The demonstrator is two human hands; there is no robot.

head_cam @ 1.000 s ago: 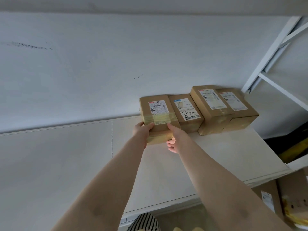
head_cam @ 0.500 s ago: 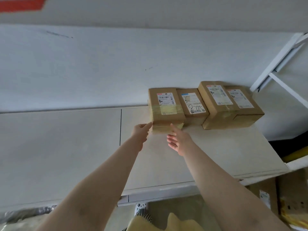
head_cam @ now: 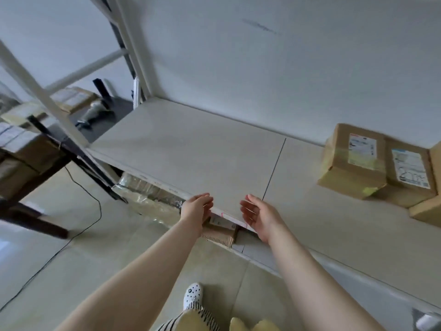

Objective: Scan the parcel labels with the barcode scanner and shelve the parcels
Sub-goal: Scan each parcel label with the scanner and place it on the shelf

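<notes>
Now our two hands hang in the air over the front edge of the shelf (head_cam: 191,149). Our left hand (head_cam: 198,207) has loose, nearly straight fingers and holds nothing. Our right hand (head_cam: 259,217) is the same, palm turned in toward the other hand, with nothing in it.

We think the last box is put away, so the next thing we need is a new box to scan. That is the part that counts, and it lies to our left. Past the white shelf post there is a dark table (head_cam: 47,149), well apart from both hands. On it sit more brown boxes (head_cam: 26,149), stacked up near its front. They look blurry, so we cannot read their labels. A dark thing with a handle (head_cam: 94,113) lies farther back on that table. It may be the scanner, but it is too blurry to be sure. A thin black wire (head_cam: 78,185) runs down from the table to the floor.

Our left hand is the nearer one to that table, so we guess it gets there first.

The boxes on the shelf (head_cam: 353,161) sit far off to our right, at the back by the wall, side by side and touching. Their white labels face up. They are well apart from our right hand.
</notes>
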